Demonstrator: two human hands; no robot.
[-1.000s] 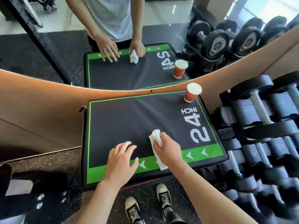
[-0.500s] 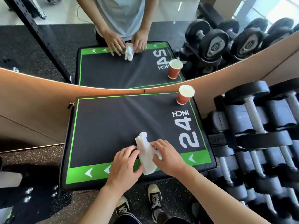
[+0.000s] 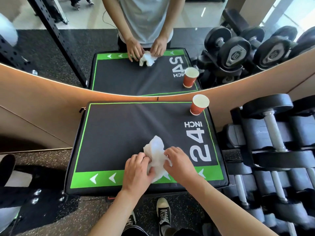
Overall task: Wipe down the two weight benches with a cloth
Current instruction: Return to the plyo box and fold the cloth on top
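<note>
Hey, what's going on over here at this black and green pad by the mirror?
A person stands at a black and green padded box marked 24 INCH, with both hands on a white cloth near its front edge. The left hand and right hand pinch it from either side, seemingly bunching or refolding it. A red paper cup stands upright at the far right corner. Dumbbells sit racked alongside.

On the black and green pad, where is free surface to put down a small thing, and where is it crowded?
The pad is bare over its left half and far middle, between the green left line and the paper cup at the far right corner. The near middle is crowded: left hand and right hand both grip the white cloth there.
</note>
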